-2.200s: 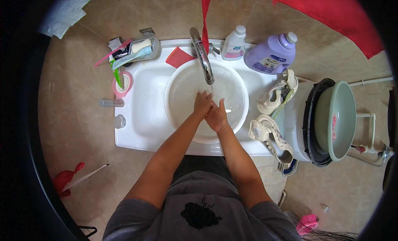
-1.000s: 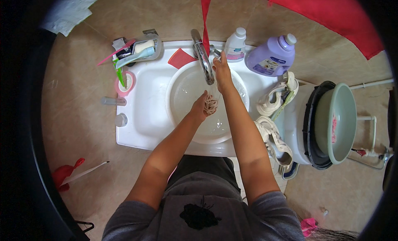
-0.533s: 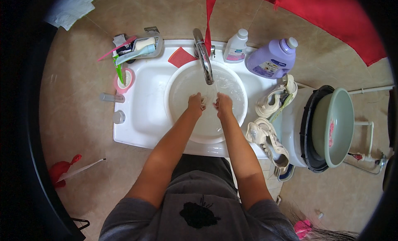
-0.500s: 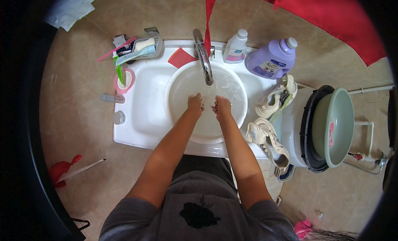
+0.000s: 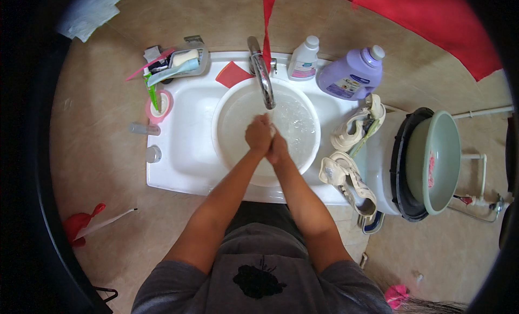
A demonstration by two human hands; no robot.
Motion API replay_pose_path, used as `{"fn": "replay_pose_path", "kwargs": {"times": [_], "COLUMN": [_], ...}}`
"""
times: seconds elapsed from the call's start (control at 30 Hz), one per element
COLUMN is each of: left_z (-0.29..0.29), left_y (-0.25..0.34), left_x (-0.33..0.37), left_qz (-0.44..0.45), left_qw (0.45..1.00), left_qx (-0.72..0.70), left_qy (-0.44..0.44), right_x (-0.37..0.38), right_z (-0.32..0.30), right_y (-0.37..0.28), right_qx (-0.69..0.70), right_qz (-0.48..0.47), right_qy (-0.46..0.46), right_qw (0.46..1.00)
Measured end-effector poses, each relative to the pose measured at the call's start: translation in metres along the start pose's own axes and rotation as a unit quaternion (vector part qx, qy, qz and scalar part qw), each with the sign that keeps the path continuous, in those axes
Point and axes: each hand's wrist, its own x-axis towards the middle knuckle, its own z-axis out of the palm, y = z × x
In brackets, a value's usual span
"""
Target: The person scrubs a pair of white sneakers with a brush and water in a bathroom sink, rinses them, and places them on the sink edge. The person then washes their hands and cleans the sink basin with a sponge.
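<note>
The left hand (image 5: 258, 134) and the right hand (image 5: 278, 148) are meeting over a white basin (image 5: 317, 133), their fingers lying drawn in and touching. A small pale patch is showing between the fingers, but blur and overlap are hiding it, so I cannot tell whether either hand is holding something. The basin is sitting below and around the fingers, its rim apart from them on both sides, and water (image 5: 297, 119) is glinting in it to their right. The tap (image 5: 263, 76) is arching toward them from beyond, its spout ending just past the fingertips.

The basin is resting in a white sink (image 5: 186, 135), whose bare hollow is lying left of the fingers. Farther left of them, a pink ring (image 5: 168, 109), a clear tube (image 5: 145, 128) and a small round jar (image 5: 153, 154) are sitting along the edge. Beyond the fingers, a red patch (image 5: 231, 74) is lying left of the tap, while a white bottle (image 5: 304, 57) and a purple jug (image 5: 354, 73) are standing to its right. Two pale shoes (image 5: 357, 179) are resting right of the fingers; farther right, a green tub (image 5: 448, 162) is sitting. A red cloth (image 5: 432, 27) is hanging beyond, far right of the fingers.
</note>
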Motion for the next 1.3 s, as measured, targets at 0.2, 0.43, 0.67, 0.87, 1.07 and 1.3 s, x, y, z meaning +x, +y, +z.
{"fn": "replay_pose_path", "kwargs": {"times": [0.2, 0.43, 0.67, 0.87, 1.07, 1.3], "left_z": [0.000, 0.012, 0.013, 0.025, 0.018, 0.015], "left_y": [-0.024, -0.015, -0.071, -0.031, -0.008, -0.038], "left_x": [-0.001, -0.024, 0.045, -0.010, -0.065, 0.003], "left_qz": [-0.026, -0.177, -0.215, -0.219, -0.096, -0.226], "left_qw": [0.945, 0.839, 0.775, 0.871, 0.922, 0.806], "left_qx": [-0.279, -0.440, -0.582, -0.366, -0.268, -0.511], "left_qy": [-0.171, -0.267, -0.121, -0.246, -0.264, -0.195], "right_x": [-0.012, -0.020, -0.038, -0.004, 0.008, -0.035], "right_z": [0.007, 0.004, -0.016, -0.051, -0.064, -0.005], "right_y": [0.003, -0.002, 0.013, 0.005, 0.000, 0.020], "right_qx": [0.011, -0.157, -0.135, 0.021, 0.012, -0.138], "right_qz": [0.022, 0.035, 0.008, 0.027, 0.046, 0.001], "right_qy": [0.079, 0.125, 0.210, 0.170, 0.098, 0.061], "right_qw": [0.997, 0.979, 0.968, 0.985, 0.994, 0.989]}}
